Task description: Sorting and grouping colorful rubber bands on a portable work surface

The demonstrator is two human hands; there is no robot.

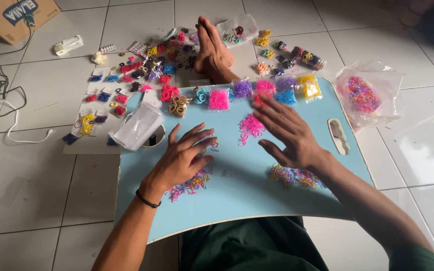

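Over the blue lap board (287,200): we hover both hands, palms down.
Left hand (182,159): fingers spread wide, holding nothing; mixed-colour bands (189,184) lie at its 6 o'clock, partly under the palm.
Right hand (288,134): fingers splayed, empty; pink bands (249,127) just beside it at 9 o'clock, multicolour bands (293,176) at 6 o'clock.
Step, as we judge: sorting loose bands by colour.
Next move calls for: a fingertip pinch on one small band.
Board's 12 o'clock edge: small filled bags (263,90).
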